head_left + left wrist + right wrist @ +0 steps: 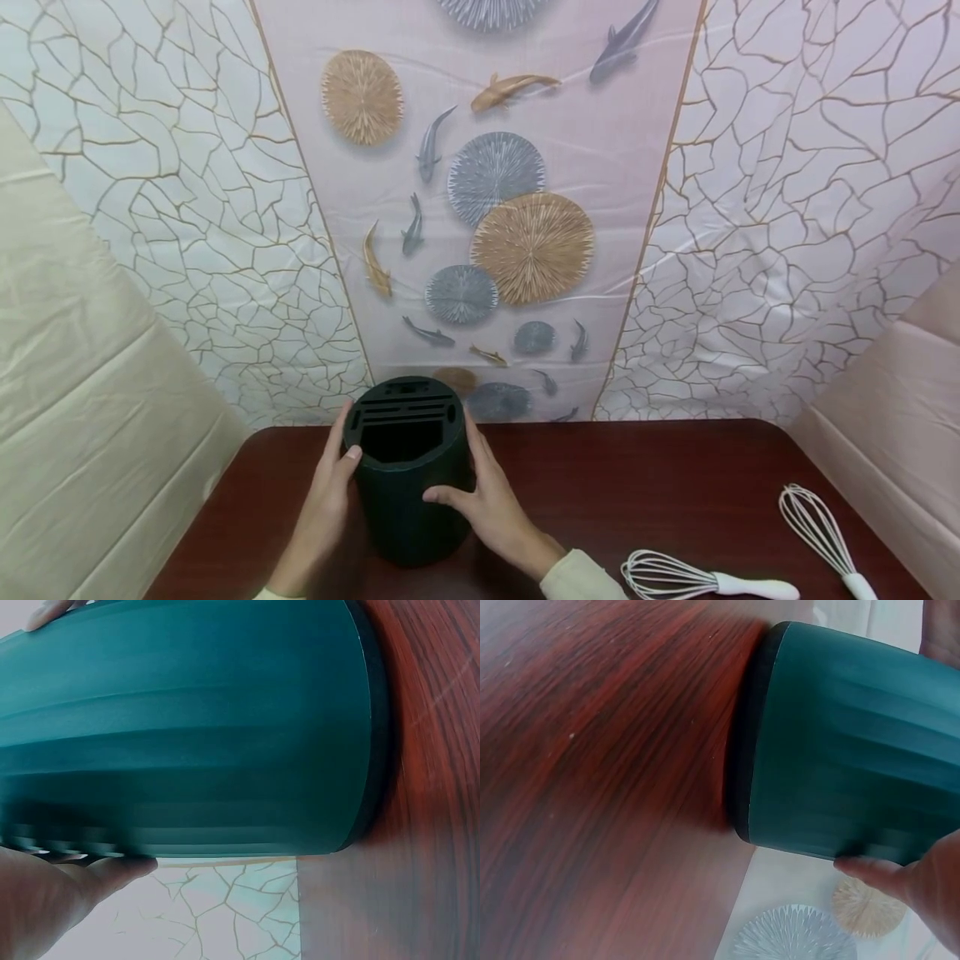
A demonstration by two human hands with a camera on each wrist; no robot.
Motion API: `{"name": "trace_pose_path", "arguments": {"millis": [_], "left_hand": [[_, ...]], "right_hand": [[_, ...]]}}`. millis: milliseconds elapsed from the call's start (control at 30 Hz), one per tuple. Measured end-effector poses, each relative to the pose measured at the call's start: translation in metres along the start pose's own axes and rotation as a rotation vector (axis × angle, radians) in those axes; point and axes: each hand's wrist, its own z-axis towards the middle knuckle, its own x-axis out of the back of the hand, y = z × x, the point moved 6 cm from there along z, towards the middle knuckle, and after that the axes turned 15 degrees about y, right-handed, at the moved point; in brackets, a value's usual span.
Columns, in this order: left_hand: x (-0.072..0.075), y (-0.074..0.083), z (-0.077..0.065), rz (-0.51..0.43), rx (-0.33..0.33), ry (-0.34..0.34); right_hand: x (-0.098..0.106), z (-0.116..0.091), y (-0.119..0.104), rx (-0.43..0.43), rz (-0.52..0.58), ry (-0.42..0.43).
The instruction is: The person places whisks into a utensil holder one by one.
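A dark green, round knife block (408, 512) stands on the table in front of me, its black top cut with narrow slots and one large rectangular opening. My left hand (330, 483) holds its left side, thumb at the top rim. On the opposite side my right hand (495, 504) grips the wall, with the thumb laid across the front and the fingers running up toward the rim. Faint vertical ridges show on the green wall (195, 735) in the left wrist view. A black base band (748, 742) meets the wood in the right wrist view.
Two white-handled whisks lie at the right: one whisk (708, 575) near the front edge, another whisk (821, 533) farther right. The dark red wooden table (637, 475) ends at a patterned cloth backdrop (465, 225). Beige padded panels (97, 375) flank both sides.
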Motion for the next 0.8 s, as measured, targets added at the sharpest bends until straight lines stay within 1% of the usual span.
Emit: {"name": "trace_pose_path", "arguments": {"millis": [200, 367, 500, 667, 800], "left_hand": [[-0.009, 0.002, -0.001, -0.007, -0.007, -0.004], [-0.016, 0.002, -0.002, 0.01, -0.02, 0.0], [-0.024, 0.005, -0.003, 0.014, -0.034, -0.018], [-0.034, 0.006, -0.003, 0.069, -0.027, -0.01], [-0.042, 0.006, -0.003, 0.054, -0.047, -0.011]], "right_hand": [[0.01, -0.001, 0.002, 0.012, -0.003, 0.007], [0.019, -0.002, 0.003, -0.018, 0.013, 0.015], [0.027, -0.003, 0.005, -0.042, 0.014, 0.03], [0.038, -0.004, 0.006, -0.06, -0.005, 0.044], [0.046, -0.004, 0.008, -0.066, -0.018, 0.055]]}}
